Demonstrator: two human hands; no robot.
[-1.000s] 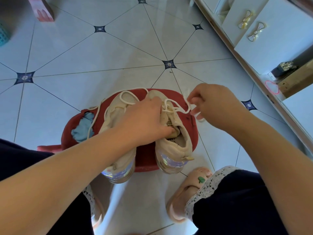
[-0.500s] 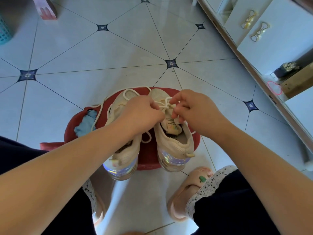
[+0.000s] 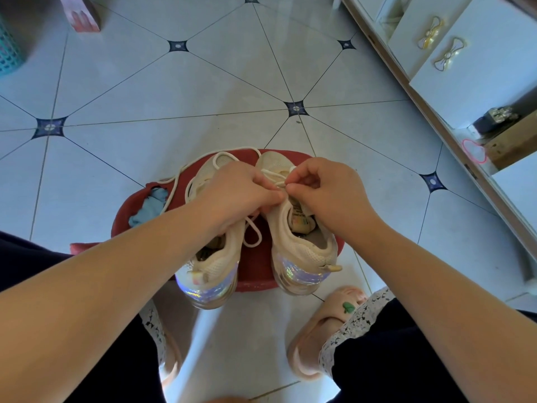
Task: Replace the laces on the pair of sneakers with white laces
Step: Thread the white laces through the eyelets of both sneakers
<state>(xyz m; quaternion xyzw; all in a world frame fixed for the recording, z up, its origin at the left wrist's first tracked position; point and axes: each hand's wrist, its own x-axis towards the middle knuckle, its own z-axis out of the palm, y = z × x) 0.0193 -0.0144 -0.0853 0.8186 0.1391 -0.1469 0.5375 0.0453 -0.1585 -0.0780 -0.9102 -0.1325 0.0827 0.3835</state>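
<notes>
Two cream sneakers with shiny heels stand side by side on a red stool [image 3: 255,269], toes pointing away from me. My left hand [image 3: 235,196] lies over the left sneaker [image 3: 212,266] and pinches the lace at the throat of the right sneaker [image 3: 302,245]. My right hand [image 3: 328,193] pinches the same white lace [image 3: 273,174] just above the right sneaker's tongue. A loop of lace [image 3: 252,234] hangs between the shoes. Another loose lace [image 3: 180,175] trails over the left sneaker's toe and the stool's far edge.
A light blue cloth [image 3: 148,207] lies on the stool's left side. My foot in a pink slipper [image 3: 322,324] stands on the tiled floor at the right of the stool. A white cabinet [image 3: 453,62] with bow handles runs along the right. A teal basket [image 3: 8,50] sits far left.
My right hand came in from the right of the stool to the right sneaker's throat and now meets my left hand there, both pinching the lace.
</notes>
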